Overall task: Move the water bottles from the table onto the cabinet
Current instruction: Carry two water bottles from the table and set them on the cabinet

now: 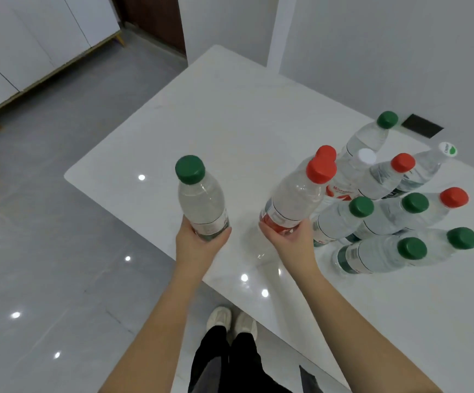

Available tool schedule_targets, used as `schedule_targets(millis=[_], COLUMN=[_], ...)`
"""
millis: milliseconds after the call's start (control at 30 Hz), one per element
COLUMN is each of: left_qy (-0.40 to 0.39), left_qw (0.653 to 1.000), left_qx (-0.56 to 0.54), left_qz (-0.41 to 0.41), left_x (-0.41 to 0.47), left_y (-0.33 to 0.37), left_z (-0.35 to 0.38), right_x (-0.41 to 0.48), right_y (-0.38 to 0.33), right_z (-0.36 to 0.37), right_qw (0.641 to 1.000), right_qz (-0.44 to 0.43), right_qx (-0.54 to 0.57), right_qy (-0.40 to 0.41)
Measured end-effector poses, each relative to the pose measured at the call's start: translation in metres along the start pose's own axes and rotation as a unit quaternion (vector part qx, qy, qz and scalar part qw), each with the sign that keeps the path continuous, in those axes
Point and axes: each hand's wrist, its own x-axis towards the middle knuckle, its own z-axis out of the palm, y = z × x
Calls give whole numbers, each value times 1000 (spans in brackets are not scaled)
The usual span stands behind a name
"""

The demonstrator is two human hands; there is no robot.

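My forearms (pixel 170 321) reach out low over the near edge of the table (pixel 230 109), one bottle per hand. The left hand (pixel 199 245) has its fingers (pixel 226 231) curled round the base of the green-capped bottle (pixel 201 202). The right hand (pixel 289 245) is clamped the same way on the red-capped bottle (pixel 295 199). Both grips sit low on the labels, caps up. I reckon that keeps the weight steady for carrying.

Both bottles look lifted clear, just above the table's near corner. The remaining bottles (pixel 386 219) stand bunched on the table's right side, green, red and white caps together. The white cabinet (pixel 31 46) is well off the table's far-left side, across open floor (pixel 60 194). That's where this pair goes.
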Motion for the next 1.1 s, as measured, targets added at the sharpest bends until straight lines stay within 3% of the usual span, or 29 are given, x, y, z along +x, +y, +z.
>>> schedule_targets(millis=[167, 400, 833, 1100], left_qy=[50, 87, 125, 141], left_qw=[994, 982, 971, 968], left_qx=[-39, -105, -88, -92], left_qz=[87, 131, 182, 185], left_x=[-17, -17, 74, 133], left_y=[61, 108, 138, 140], left_z=[-28, -80, -296, -378], right_x=[-6, -21, -34, -16], right_y=[-87, -161, -241, -271], right_z=[2, 45, 253, 345], right_qw=[995, 984, 979, 979], right_qz=[-84, -145, -148, -153], right_qx=[26, 43, 112, 106], right_qy=[-46, -90, -83, -79])
